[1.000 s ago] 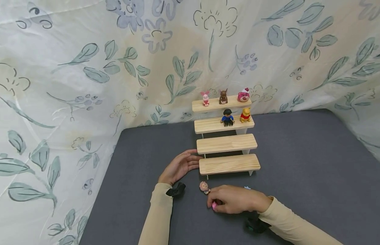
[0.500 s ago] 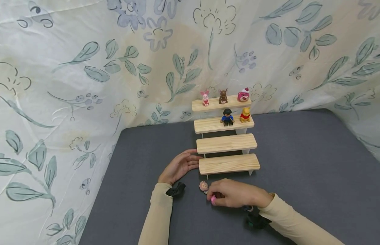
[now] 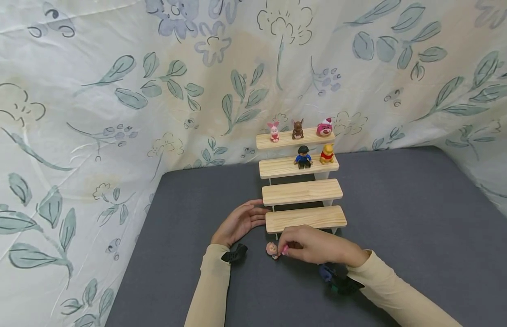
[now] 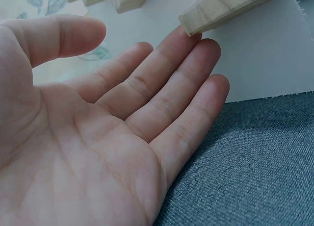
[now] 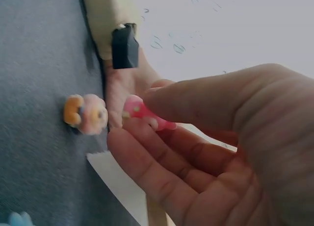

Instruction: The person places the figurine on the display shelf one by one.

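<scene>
My right hand [image 3: 314, 245] pinches a small pink figurine [image 5: 133, 107] between thumb and fingers, just in front of the lowest step of a wooden stepped display stand [image 3: 306, 219]. Fingers cover much of this figurine. Close to its left, a toy figurine with a pinkish head [image 3: 272, 249] lies on the dark tabletop; the right wrist view shows an orange part [image 5: 73, 111] on it. My left hand [image 3: 239, 223] rests at the stand's left side, palm showing and fingers extended, fingertips right at the end of a wooden step [image 4: 216, 15].
On the top step sit a piglet figurine [image 3: 274, 131], a brown long-eared one [image 3: 297, 130] and a pink bear [image 3: 324, 128]. Below are a blue-clad figure [image 3: 303, 157] and a yellow bear [image 3: 327, 154]. Something light blue [image 5: 19, 219] lies nearby. Floral cloth [image 3: 212, 100] hangs behind.
The right hand has moved away from me toward the lowest step, carrying the pink figurine up beside the pinkish-headed one. The left hand has kept its place.
</scene>
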Demonstrator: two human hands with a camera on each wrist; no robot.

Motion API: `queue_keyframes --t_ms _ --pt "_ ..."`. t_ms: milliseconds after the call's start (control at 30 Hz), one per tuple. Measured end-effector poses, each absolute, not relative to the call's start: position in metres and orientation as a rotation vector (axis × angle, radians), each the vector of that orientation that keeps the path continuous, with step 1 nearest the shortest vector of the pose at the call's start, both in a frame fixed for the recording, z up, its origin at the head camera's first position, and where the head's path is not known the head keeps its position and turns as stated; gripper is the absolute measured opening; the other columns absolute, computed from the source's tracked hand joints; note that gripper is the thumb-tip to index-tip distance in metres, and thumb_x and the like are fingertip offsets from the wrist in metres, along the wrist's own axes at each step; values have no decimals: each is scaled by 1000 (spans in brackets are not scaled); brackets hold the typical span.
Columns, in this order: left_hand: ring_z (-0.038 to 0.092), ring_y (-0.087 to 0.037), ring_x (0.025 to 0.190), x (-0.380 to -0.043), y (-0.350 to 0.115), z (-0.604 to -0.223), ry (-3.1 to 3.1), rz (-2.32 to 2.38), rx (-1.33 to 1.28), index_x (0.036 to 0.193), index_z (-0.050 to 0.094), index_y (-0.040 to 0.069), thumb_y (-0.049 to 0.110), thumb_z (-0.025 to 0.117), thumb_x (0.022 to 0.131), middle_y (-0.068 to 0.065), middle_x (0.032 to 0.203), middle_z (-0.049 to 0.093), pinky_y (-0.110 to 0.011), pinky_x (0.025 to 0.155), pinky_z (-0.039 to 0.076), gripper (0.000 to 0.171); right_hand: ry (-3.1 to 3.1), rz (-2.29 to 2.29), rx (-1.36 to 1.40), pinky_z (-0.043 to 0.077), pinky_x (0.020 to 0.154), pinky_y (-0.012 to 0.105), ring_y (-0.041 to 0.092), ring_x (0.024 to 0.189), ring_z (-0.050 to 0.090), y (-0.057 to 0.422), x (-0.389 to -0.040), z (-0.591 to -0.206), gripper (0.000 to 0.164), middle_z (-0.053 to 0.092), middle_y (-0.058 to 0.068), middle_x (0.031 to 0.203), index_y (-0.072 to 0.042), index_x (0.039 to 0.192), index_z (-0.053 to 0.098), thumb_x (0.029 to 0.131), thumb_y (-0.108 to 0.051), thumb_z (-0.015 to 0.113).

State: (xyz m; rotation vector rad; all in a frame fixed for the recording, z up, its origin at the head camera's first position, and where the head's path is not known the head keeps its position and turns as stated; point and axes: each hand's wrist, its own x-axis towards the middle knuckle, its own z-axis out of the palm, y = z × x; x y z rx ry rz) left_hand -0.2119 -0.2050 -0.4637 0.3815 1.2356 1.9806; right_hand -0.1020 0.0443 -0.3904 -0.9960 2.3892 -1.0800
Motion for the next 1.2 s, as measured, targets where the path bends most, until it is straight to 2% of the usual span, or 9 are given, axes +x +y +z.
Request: queue_keyframes --t_ms 133,367,600,1200 --pt "64 -22 120 -212 -205 -465 1235 1985 384 142 47 9 22 36 111 -8 126 66 -33 104 54 35 2432 -1120 -1010 53 70 20 -3 79 53 49 -106 -385 10 65 -7 100 -16 102 71 100 -11 64" --pt "64 -22 120 -215 -204 -468 1243 1974 378 140 47 8 21 36 111 -9 126 66 -34 104 54 34 2502 -1240 -960 57 76 23 1 86 60 54 -111 -374 17 67 -6 103 -22 105 70 98 -7 65" --pt "64 -21 120 -215 -205 -468 1251 1969 379 140 47 8 22 36 111 -8 125 66 -33 104 54 34 2539 -1312 -888 57 77 26 5 91 60 57 -114 -362 14 67 -5 107 -15 108 71 98 -7 66" --pt "64 -21 120 -216 -205 -469 1241 1966 406 138 50 12 22 36 111 -7 126 66 -34 105 53 32 2657 -1278 -920 56 75 29 8 92 59 59 -120 -345 21 69 -5 107 -18 111 71 97 -4 65"
